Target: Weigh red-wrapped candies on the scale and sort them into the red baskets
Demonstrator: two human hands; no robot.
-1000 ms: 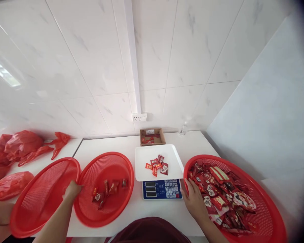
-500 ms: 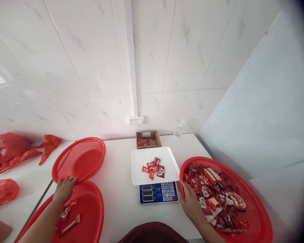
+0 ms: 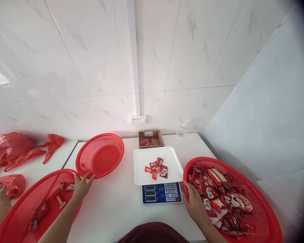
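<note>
Two hands on red baskets beside a scale

The left hand (image 3: pixel 81 186), fingers spread wide, touched the near rim of the empty red basket (image 3: pixel 100 155) at ten o'clock. The right hand (image 3: pixel 195 205), curled narrow, gripped the rim of the candy-filled basket (image 3: pixel 264 206) at three o'clock, beside the scale (image 3: pixel 160 192).

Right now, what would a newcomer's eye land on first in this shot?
The big red mesh basket heaped with red candy packets at the right, where the right hand grips its near rim. In the middle, a white weighing tray on a blue scale carries a small cluster of candies. At the left, the left hand rests on the rim of another red basket, with an empty basket behind.
</note>
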